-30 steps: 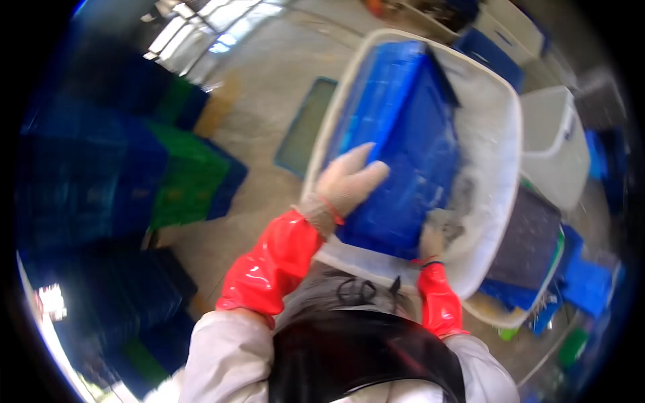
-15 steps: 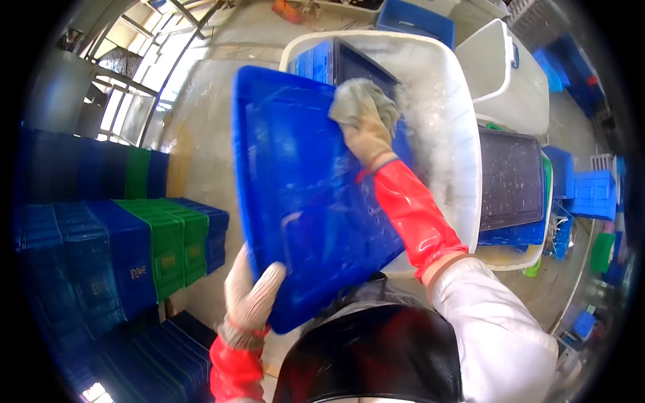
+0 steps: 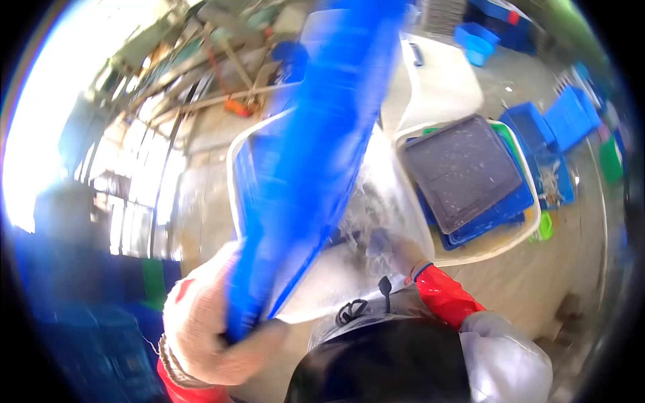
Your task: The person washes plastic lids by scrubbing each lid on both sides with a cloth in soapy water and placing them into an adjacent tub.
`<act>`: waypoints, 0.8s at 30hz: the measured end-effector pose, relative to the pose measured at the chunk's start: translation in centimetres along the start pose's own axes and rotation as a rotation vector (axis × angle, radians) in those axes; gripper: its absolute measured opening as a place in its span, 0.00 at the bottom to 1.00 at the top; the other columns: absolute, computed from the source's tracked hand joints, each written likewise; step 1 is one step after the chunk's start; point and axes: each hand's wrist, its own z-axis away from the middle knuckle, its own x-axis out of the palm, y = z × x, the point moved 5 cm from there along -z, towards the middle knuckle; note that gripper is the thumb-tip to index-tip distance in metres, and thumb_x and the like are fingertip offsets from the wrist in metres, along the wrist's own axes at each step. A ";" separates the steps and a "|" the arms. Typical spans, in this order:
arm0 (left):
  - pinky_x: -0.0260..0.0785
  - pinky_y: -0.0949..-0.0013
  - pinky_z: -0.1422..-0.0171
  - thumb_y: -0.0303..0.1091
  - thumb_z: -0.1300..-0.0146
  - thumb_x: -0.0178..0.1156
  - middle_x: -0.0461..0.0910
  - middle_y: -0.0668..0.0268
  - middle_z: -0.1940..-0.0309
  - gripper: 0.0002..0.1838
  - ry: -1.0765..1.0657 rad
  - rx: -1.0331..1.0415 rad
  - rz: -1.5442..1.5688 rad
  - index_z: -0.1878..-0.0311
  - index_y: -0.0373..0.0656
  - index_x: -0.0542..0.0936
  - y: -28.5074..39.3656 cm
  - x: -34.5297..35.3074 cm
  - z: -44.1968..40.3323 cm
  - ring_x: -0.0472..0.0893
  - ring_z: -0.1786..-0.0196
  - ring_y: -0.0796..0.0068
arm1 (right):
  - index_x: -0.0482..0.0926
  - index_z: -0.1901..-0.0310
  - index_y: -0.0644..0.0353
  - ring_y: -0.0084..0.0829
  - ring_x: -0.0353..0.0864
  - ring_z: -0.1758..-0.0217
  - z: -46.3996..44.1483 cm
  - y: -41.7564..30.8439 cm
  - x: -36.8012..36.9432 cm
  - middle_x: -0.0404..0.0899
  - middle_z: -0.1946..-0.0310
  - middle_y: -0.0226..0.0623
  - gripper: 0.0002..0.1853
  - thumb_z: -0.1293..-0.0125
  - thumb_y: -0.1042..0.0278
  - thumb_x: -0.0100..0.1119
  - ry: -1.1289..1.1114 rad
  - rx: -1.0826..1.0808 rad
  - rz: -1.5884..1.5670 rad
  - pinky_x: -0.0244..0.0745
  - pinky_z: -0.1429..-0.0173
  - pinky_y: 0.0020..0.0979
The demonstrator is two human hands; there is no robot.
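My left hand [image 3: 211,322], in a pale knit glove and red sleeve, grips the lower edge of a blue plastic lid [image 3: 302,154]. The lid is raised nearly edge-on in front of me and blurred by motion. Low in the white tub [image 3: 420,232], at its near right side, my right hand [image 3: 401,255] is closed around a greyish cloth [image 3: 379,243], next to foamy water. Part of that hand is blurred. Behind the lid, more blue plastic [image 3: 247,171] shows at the tub's left side.
To the right, a second white tub [image 3: 494,255] holds a grey lid [image 3: 463,171] on blue ones. Beyond stand a white container [image 3: 447,77] and blue crates [image 3: 571,121]. Stacked blue crates [image 3: 87,342] are at lower left.
The blue lid has swung up from lying tilted over the tub to nearly edge-on, lifted by my left hand. My right hand with the cloth has left the lid and moved down into the tub.
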 end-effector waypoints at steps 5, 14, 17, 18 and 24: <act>0.76 0.56 0.37 0.29 0.56 0.73 0.88 0.64 0.63 0.36 -0.347 0.869 -0.370 0.37 0.41 0.82 5.0 8.6 -9.8 0.86 0.63 0.58 | 0.83 0.48 0.59 0.51 0.80 0.41 1.8 1.1 1.5 0.83 0.48 0.44 0.22 0.43 0.59 0.65 0.069 -0.266 0.352 0.75 0.36 0.48; 0.64 0.46 0.25 0.28 0.40 0.60 0.78 0.63 0.77 0.03 -0.172 0.982 -0.449 0.68 0.48 0.81 -7.2 32.4 -23.6 0.82 0.65 0.53 | 0.84 0.54 0.55 0.37 0.76 0.41 2.9 0.1 1.8 0.81 0.52 0.35 0.25 0.51 0.50 0.73 0.157 -0.396 0.628 0.70 0.32 0.39; 0.59 0.45 0.21 0.37 0.43 0.66 0.84 0.60 0.45 0.21 -0.067 0.591 -0.478 0.43 0.55 0.83 -17.8 34.3 -26.0 0.83 0.41 0.57 | 0.83 0.55 0.56 0.36 0.76 0.41 3.3 -0.2 0.8 0.80 0.53 0.35 0.26 0.53 0.50 0.75 0.195 -0.344 0.515 0.74 0.37 0.38; 0.62 0.49 0.24 0.37 0.43 0.68 0.84 0.58 0.42 0.27 -0.079 0.464 -0.546 0.38 0.50 0.81 -19.4 32.0 -27.2 0.82 0.40 0.58 | 0.83 0.56 0.56 0.36 0.76 0.42 3.4 -0.2 0.7 0.80 0.54 0.35 0.26 0.54 0.51 0.76 0.208 -0.326 0.476 0.75 0.39 0.38; 0.72 0.54 0.32 0.36 0.52 0.68 0.84 0.53 0.42 0.35 -0.025 -0.172 -0.809 0.34 0.47 0.79 -32.8 13.1 -29.3 0.83 0.40 0.51 | 0.83 0.61 0.56 0.36 0.76 0.43 3.2 -0.5 0.0 0.79 0.55 0.34 0.24 0.57 0.52 0.77 0.153 -0.282 0.438 0.76 0.40 0.37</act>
